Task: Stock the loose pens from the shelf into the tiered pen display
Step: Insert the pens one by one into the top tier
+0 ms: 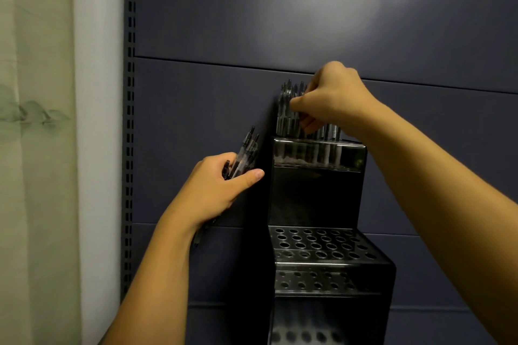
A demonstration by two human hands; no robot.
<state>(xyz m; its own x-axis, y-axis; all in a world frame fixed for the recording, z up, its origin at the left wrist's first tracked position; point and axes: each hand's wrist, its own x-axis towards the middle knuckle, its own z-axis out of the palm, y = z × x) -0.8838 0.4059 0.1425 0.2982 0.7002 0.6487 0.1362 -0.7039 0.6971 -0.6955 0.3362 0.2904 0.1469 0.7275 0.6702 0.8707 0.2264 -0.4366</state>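
Nearest to me, the display (330, 260) steps up in tiers: a dim bottom tier at the lower edge of view, two perforated tiers above it with every visible hole vacant, then the tall top tier against the back panel (280, 22).

My left hand (215, 190) is beside the display's left wall, about level with the top tier's front face. It grasps a bundle of pens (246, 151), fingers wrapped round the barrels and thumb stretched across the front; tips fan up toward the top tier, and one end pokes out below the wrist.

Further back, my right hand (328, 98) is over the top tier's left rear corner, fingers curled among the standing pens (286, 112). It looks to be pinching one, but which pen I cannot tell.

I judge these pens light, stiff and smooth, with clear plastic barrels, so a loose bundle could slide or splay. I would keep the left grasp firm around mid-barrel and draw single pens by the upper barrel, near the top end, leaving the lower end free to find a hole. They should take ordinary squeezing, though a crooked entry could jam against the hole's rim.

Left of the panel runs a slotted upright (129, 120), then a pale curtain (36, 120).
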